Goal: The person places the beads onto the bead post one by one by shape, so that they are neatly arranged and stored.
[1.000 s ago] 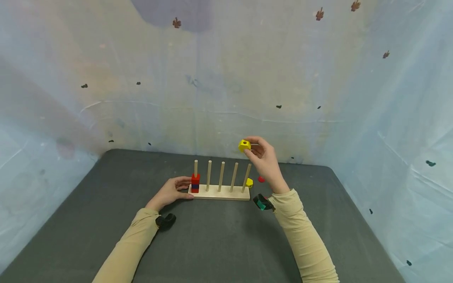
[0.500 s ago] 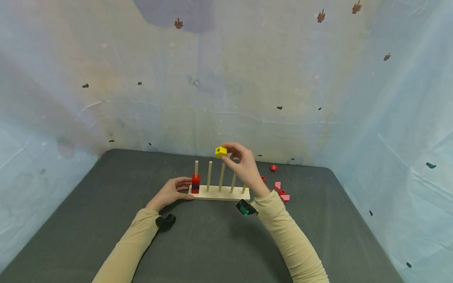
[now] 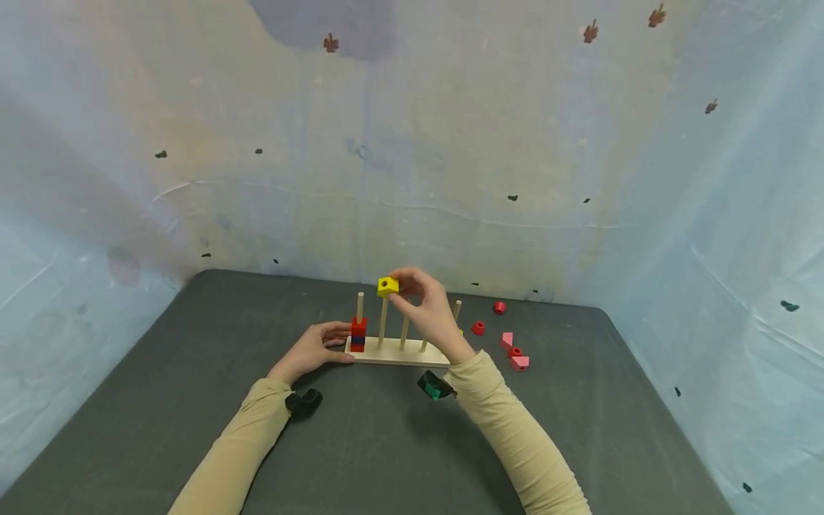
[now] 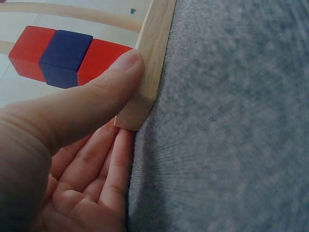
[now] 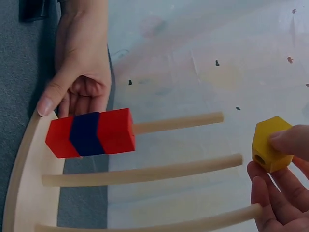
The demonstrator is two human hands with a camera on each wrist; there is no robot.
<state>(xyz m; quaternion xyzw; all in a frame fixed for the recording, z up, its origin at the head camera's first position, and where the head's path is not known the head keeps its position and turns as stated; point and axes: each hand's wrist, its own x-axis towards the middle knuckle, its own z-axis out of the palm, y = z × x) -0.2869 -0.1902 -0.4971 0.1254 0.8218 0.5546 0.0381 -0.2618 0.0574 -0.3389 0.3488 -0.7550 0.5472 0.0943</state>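
In the head view my right hand [image 3: 425, 307] pinches a yellow pentagon-like bead [image 3: 388, 287] at the top of the second peg [image 3: 383, 322]. Seen from the right wrist, the bead's hole faces that peg's tip [image 5: 236, 160], with a small gap between them. My left hand [image 3: 315, 348] holds the left end of the wooden peg stand [image 3: 399, 355], thumb [image 4: 126, 63] on the base and fingers behind its end. The leftmost peg carries two red cubes and a blue cube [image 5: 87, 134] between them. My right hand and wrist partly hide the stand's right pegs.
Two red beads, one farther back [image 3: 499, 307] and one nearer [image 3: 478, 328], lie on the dark table [image 3: 360, 443] right of the stand. Beside them are pink pieces [image 3: 519, 363] and another red bead [image 3: 515, 351]. A bit of yellow shows behind my right wrist.
My right hand has carried the yellow bead left and slightly down, from beyond the rightmost peg to the second peg. The left hand has stayed on the stand.
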